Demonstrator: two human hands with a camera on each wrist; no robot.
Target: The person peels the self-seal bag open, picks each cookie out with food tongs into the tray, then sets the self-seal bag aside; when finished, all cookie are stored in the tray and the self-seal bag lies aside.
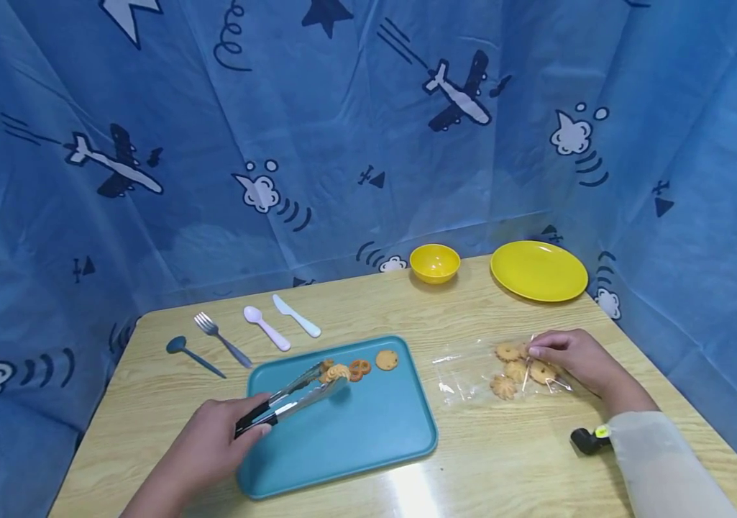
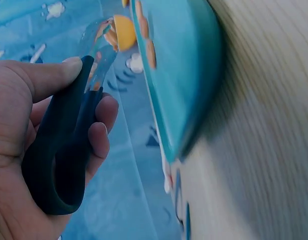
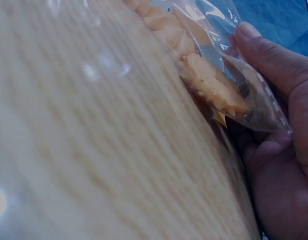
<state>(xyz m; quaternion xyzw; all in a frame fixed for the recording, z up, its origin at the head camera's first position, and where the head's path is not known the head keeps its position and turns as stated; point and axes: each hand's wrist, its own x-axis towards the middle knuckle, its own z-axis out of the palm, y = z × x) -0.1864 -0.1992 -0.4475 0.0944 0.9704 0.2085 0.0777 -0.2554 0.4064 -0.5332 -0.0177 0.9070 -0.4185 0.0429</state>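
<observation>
While the left hand grips the black-handled tongs, thumb and fingers curled round them, a swirled cookie sits between the tong tips, over the blue-green tray near its twelve o'clock edge. A pretzel and a round cookie lie on the tray toward one o'clock. Just beside the tray, toward three o'clock, the right hand pinches the clear bag — several cookies inside — at its far end. From the tray, the yellow bowl stands at one o'clock, the yellow plate at two, the fork at ten.
</observation>
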